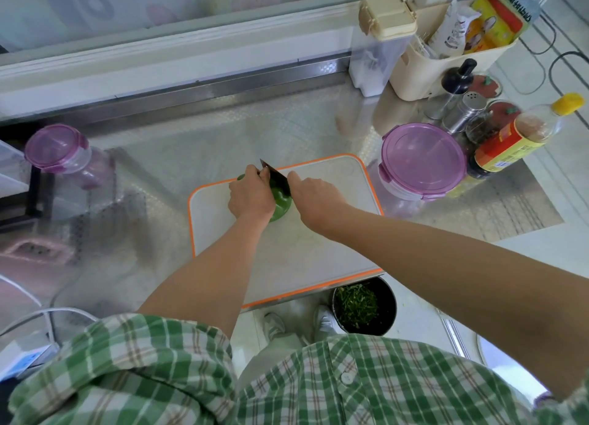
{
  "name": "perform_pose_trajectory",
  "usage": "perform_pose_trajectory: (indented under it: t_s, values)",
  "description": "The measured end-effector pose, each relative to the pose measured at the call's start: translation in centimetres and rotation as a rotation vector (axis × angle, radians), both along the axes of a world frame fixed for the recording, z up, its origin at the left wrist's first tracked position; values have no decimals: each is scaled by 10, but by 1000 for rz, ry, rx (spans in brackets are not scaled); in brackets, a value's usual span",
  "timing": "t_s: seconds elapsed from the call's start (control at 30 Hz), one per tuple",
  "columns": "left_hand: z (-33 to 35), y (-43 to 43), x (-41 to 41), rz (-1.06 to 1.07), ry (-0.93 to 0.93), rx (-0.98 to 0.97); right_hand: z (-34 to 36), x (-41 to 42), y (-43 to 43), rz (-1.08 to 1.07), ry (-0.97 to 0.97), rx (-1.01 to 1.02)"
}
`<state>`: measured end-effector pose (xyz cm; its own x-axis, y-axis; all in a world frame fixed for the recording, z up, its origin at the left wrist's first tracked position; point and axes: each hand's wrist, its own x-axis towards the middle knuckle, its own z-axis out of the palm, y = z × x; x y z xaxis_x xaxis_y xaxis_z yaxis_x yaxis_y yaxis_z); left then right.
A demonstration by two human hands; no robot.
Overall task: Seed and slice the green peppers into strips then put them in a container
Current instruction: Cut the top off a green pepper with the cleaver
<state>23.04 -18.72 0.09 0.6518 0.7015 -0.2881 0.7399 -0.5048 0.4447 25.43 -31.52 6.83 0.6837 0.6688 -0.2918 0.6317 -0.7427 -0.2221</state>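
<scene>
On the cutting board's [318,249] far left corner, the left hand [250,196] curls over one green pepper [282,207], pinning it down. The right hand [314,198] grips a dark knife [275,177], its blade laid across the pepper's top. I judge this the opening cut, before seeding; next the blade must press straight down, clear of the holding hand. One pepper and one knife show. Two purple-lidded containers stand on the worktop [223,131]: a round container [422,156] just right of the board, lid on, and a jar [59,148] well to its left. One bin [390,297] of green scraps sits below the board's near edge.
</scene>
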Motion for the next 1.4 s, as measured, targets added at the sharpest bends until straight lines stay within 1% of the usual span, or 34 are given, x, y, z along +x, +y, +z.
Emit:
perform_pose_trajectory:
  t_s: [0.47,0.6,0.87,0.93,1.0,1.1,1.17,1.3,1.4]
  values:
    - [0,3,3,-30,-6,30,-7,-2,-2,-11,-16,-6]
    - [1,6,3,-60,-5,41,3,3,-1,12,1,-8]
    - [-3,8,3,-51,-45,36,-1,3,7,-10,-6,-19]
    - [-2,7,2,-40,-55,12,-4,2,2,-16,-6,-16]
    - [-2,7,-2,-11,-81,-69,-5,5,0,-13,11,-4]
    - [0,8,-16,-30,-151,-155,-4,13,-6,4,41,10]
    - [2,7,-23,-35,-178,-151,-2,17,-9,49,57,8]
    - [1,-6,-38,72,-207,-193,-1,13,-15,139,33,-10]
    - [-1,-13,-41,129,-249,-189,-5,11,-18,148,35,-14]
